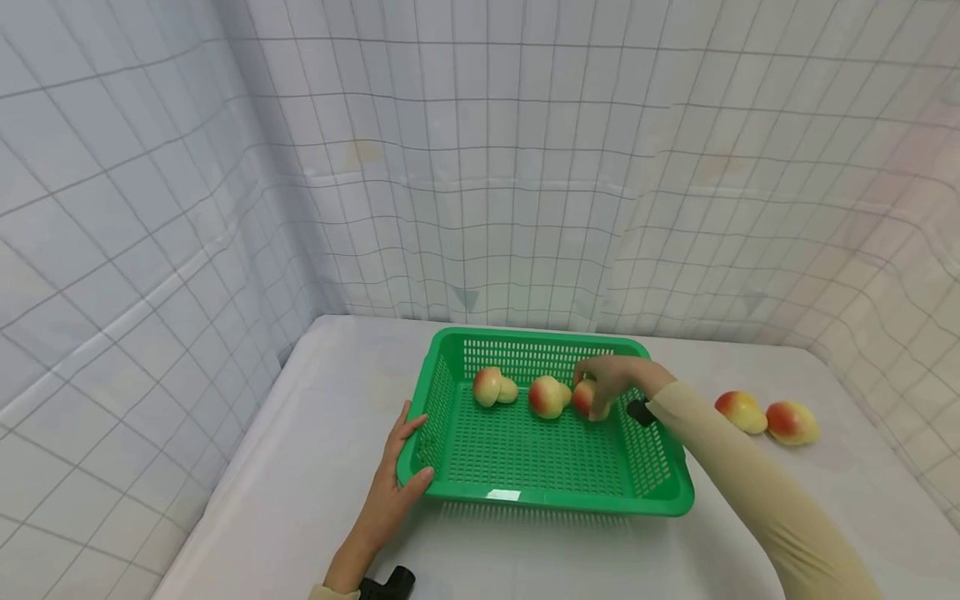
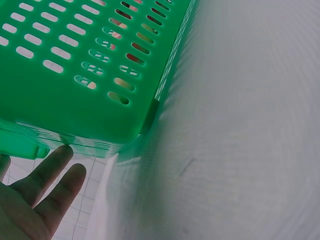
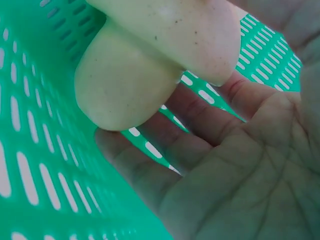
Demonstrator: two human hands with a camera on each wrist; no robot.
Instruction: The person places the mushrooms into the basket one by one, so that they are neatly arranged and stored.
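Note:
A green plastic basket (image 1: 525,497) with slotted walls stands on the table. My left hand (image 1: 392,479) rests at its left front corner, thumb and a fingertip touching the rim. In the left wrist view, straight, spread fingers (image 2: 55,177) show beside the basket's wall (image 2: 55,100). My right hand (image 1: 611,375) reaches inside near the right wall and holds a red-and-yellow, peach-like fruit (image 1: 582,398). In the right wrist view, the fingers lie round pale yellow fruit (image 3: 125,80). Left of that hand lie more such fruit, one group in the middle (image 1: 545,398) and another farther left (image 1: 487,387).
Right of the basket, two more red-and-yellow fruit (image 1: 741,412) (image 1: 792,422) lie side by side on the white tabletop (image 1: 337,392). White sheets with a dark grid (image 1: 465,167) hang behind the table and on both sides.

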